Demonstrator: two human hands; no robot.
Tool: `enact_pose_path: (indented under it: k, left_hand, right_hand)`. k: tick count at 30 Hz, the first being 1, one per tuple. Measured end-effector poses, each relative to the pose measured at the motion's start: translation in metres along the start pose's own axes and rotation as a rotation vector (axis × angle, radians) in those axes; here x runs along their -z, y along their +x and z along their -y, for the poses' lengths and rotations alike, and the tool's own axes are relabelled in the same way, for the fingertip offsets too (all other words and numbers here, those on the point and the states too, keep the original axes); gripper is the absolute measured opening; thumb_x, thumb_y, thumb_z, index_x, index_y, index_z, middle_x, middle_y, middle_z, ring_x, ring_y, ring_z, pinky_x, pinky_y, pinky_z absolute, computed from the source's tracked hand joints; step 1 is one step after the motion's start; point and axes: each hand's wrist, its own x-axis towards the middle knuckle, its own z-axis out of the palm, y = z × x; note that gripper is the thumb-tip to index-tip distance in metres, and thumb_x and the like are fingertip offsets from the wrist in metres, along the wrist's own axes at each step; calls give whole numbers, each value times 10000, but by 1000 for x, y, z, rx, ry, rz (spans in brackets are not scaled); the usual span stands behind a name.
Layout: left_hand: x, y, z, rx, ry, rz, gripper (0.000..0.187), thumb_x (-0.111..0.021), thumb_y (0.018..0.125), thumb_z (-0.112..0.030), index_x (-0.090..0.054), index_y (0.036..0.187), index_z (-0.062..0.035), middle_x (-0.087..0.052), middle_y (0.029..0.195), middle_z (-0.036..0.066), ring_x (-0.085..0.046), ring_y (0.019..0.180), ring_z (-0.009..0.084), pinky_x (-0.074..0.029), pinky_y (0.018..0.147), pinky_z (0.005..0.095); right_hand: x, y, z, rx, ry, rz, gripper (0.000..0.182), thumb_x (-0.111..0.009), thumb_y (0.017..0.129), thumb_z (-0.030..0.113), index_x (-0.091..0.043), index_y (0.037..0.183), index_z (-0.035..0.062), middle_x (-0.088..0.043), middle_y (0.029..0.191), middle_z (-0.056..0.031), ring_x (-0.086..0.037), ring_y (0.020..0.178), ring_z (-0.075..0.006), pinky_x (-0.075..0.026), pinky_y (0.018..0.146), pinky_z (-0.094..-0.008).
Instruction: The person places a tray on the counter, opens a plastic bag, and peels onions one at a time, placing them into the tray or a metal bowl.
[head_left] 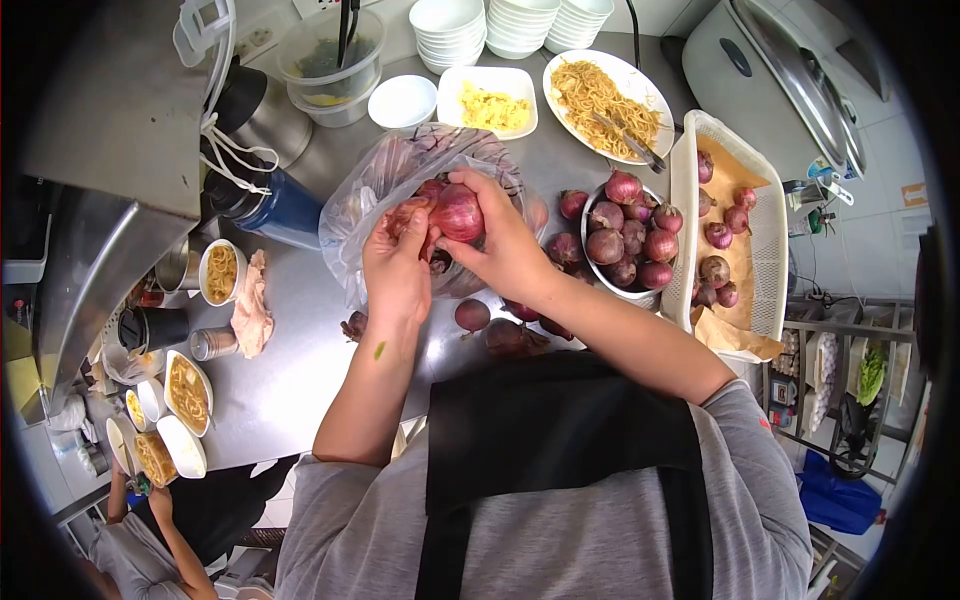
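My right hand [500,240] grips a red onion [458,212] above an open clear plastic bag [372,190] on the steel counter. My left hand [397,262] pinches the onion's loose skin [408,215] on its left side. Right of my hands stands a metal bowl [608,282] heaped with red onions [632,240]. A white plastic basket [770,235] lined with brown paper holds more onions [722,268]. Loose onions [472,315] and peel lie on the counter under my right forearm.
At the back stand a plate of noodles with tongs [607,100], a dish of yellow food [490,103], stacked white bowls [448,32] and plastic tubs [330,60]. Small bowls of food [187,392] line the left edge. Another person [160,530] stands lower left.
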Motion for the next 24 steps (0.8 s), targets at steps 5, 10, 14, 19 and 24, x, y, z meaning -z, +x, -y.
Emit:
enact_pose_path:
  k: [5, 10, 14, 19, 24]
  left_hand:
    - [-2, -1, -4, 71, -121, -16, 134, -616, 963, -97, -642, 1090, -64, -674, 1047, 43, -617, 892, 110, -506, 772, 239]
    - [-6, 2, -2, 41, -131, -88, 101, -609, 972, -123, -648, 1059, -91, -678, 1086, 40, -599, 850, 93, -479, 737, 219]
    - [17, 16, -18, -52, -6, -228, 102, -598, 964, -82, -635, 1058, -70, -666, 989, 22, -621, 893, 123, -485, 762, 227]
    - [7, 11, -27, -420, 1098, 207, 403, -572, 860, 58, -585, 1253, -31, -607, 1237, 135, -643, 1008, 229, -507, 905, 312]
    - [-25, -13, -51, -499, 979, 352, 386, -735, 782, -26, -683, 1162, -68, -605, 1254, 135, -614, 1121, 286, -491, 949, 356]
  right_hand:
    - [0, 0, 4, -104, 189, 20, 708, -768, 738, 23, -404, 1345, 36, -479, 1322, -199, -473, 1256, -374, -392, 1059, -416]
    - [4, -5, 9, -140, 97, -33, 665, -733, 788, 12, -395, 1359, 54, -496, 1286, -165, -521, 1190, -296, -419, 1026, -374]
    - [26, -8, -6, -310, 269, 41, 603, -677, 859, -1, -375, 1375, 80, -529, 1222, -105, -564, 1082, -173, -454, 968, -312]
    - [38, -6, -3, -422, 411, 126, 638, -679, 807, -50, -338, 1336, 61, -508, 1248, -93, -534, 1161, -153, -444, 1009, -313]
    - [48, -2, 8, -232, 263, 249, 672, -674, 762, -56, -374, 1354, 54, -484, 1282, -105, -494, 1217, -181, -438, 1019, -327]
